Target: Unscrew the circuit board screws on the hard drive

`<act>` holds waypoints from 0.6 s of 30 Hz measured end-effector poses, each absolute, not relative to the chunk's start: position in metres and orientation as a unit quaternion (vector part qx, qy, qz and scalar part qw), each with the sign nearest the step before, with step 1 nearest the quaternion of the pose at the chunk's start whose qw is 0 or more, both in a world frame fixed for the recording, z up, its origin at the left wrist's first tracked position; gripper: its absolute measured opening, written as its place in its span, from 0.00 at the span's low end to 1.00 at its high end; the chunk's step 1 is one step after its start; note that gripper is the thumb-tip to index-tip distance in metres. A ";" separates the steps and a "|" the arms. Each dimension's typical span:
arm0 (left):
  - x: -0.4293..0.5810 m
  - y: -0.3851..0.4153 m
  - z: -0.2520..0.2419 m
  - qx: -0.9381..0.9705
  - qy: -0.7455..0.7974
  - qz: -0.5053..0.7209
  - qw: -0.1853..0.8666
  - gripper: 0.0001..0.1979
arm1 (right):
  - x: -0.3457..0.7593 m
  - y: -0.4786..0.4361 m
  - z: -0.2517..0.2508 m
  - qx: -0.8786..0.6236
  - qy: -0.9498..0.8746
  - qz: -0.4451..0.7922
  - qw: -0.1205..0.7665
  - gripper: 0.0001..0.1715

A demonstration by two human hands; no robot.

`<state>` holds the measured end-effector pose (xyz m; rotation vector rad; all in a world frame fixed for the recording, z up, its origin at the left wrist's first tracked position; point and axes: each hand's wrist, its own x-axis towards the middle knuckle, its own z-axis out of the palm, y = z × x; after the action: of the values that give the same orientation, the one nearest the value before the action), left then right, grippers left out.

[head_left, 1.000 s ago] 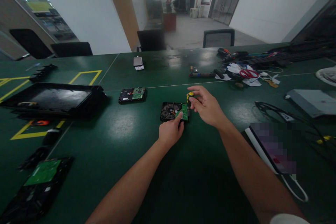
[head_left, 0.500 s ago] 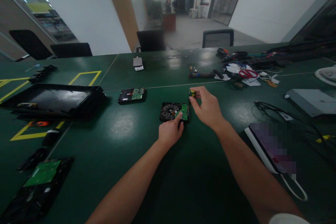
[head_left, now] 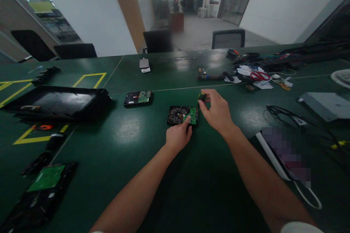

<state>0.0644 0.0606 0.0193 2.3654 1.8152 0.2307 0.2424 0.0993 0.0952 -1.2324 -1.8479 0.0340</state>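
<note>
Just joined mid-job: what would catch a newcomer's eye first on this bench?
At the centre of the green table, the left hand steadies a hard drive with its green circuit board up, while the right hand pinches a yellow-and-black screwdriver at its far right corner. A second drive lies just left of it, and a large black panel sits at far left.

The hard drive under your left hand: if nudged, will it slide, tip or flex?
Probably rigid: the hard drive is a flat, solid-looking block. Lying flat on the smooth table, it would likely slide, not tip; the left hand touches its near edge, the right hand holds a screwdriver beside it. Its exposed green board looks scratch-prone.
</note>
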 end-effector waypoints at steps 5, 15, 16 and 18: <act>0.065 0.060 0.019 0.788 0.607 0.076 0.075 0.27 | 0.241 0.097 0.098 -0.505 -0.747 -0.010 0.433 0.14; 0.065 0.060 0.019 0.788 0.606 0.083 0.071 0.27 | 0.243 0.096 0.100 -0.499 -0.762 0.003 0.412 0.16; 0.065 0.060 0.019 0.788 0.606 0.082 0.071 0.27 | 0.243 0.096 0.102 -0.499 -0.765 -0.001 0.408 0.16; 0.064 0.060 0.020 0.789 0.606 0.079 0.069 0.27 | 0.243 0.094 0.104 -0.497 -0.768 -0.006 0.405 0.17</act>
<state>0.0645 0.0603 0.0196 2.3746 1.8243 0.2374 0.2430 0.0944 0.1039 -1.2541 -1.9377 -0.0148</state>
